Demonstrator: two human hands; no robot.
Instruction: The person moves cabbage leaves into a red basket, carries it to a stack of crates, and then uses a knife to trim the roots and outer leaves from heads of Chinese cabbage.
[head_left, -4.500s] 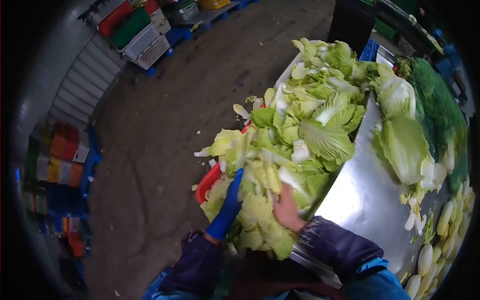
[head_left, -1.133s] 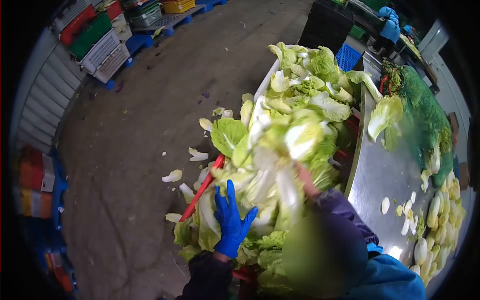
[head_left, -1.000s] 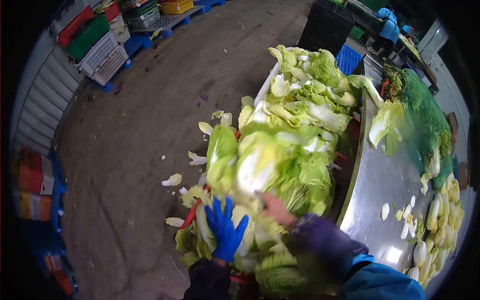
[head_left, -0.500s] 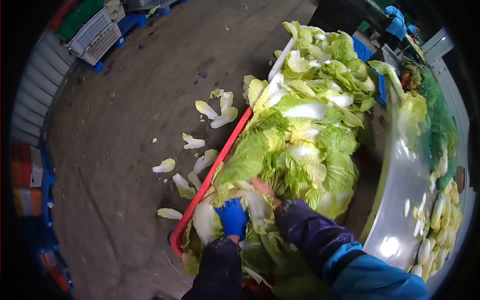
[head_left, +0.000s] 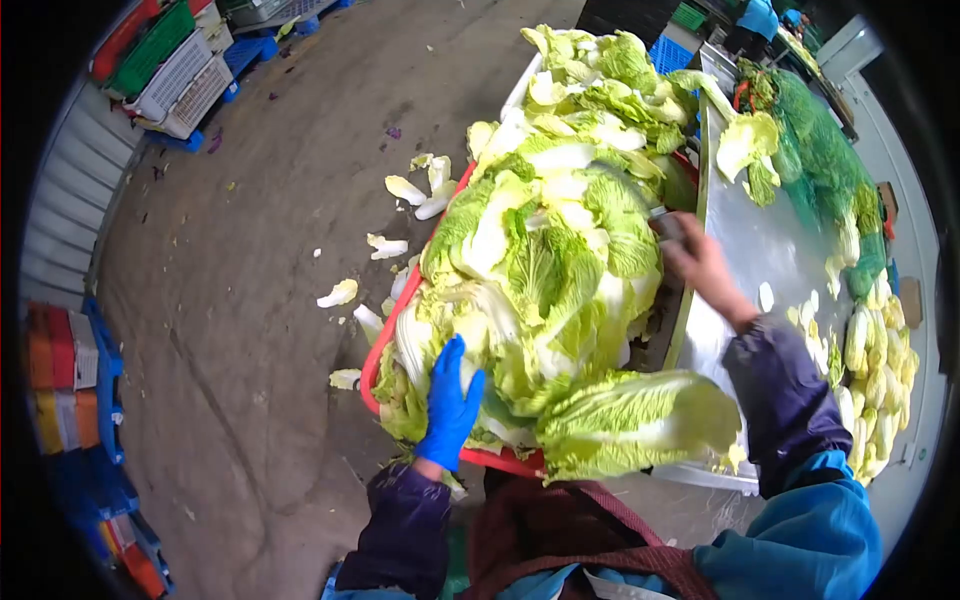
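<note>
Crate (head_left: 495, 461): L hand (head_left: 449, 400) flat on cabbage (head_left: 540, 270)

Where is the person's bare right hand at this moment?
In the head view, the right hand is right of centre, over the left edge of the steel table, just beside the cabbage leaves heaped in the red crate.

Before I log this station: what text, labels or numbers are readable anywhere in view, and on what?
No readable text in this view.
On the red plastic crate under the pale green cabbage leaves: no label shows.
On the stacked plastic crates by the wall: any markings are too small and blurred to read.
On the blue-gloved left hand: no print.
On the shiny steel table: no markings.
</note>
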